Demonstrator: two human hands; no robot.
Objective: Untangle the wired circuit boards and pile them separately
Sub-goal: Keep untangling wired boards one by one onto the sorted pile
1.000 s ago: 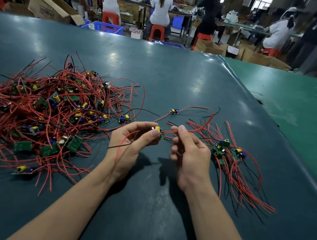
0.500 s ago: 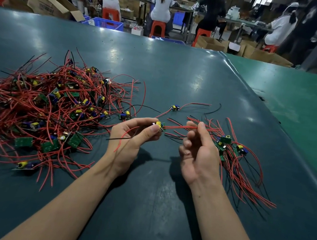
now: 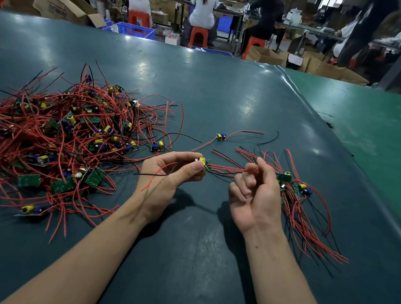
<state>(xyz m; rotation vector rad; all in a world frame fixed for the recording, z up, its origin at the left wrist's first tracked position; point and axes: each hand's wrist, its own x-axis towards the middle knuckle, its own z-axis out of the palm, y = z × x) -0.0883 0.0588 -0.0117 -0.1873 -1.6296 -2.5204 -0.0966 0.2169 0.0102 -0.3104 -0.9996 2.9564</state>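
The left hand (image 3: 164,175) pinches a board (image 3: 203,163); the right hand (image 3: 253,193) pinches its red wires (image 3: 225,168). Best keep the board still and draw the wires straight, then lay it on the sorted pile (image 3: 299,200) just right of the hands, away from the tangle (image 3: 62,131).

Dark teal matte table (image 3: 228,98) carries big tangled red-wired green circuit-board heap (image 3: 61,136) left, smaller sorted wired-board pile (image 3: 298,203) right

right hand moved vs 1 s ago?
Yes. The right hand has drawn right along the red wires, away from the left hand, toward the sorted pile.
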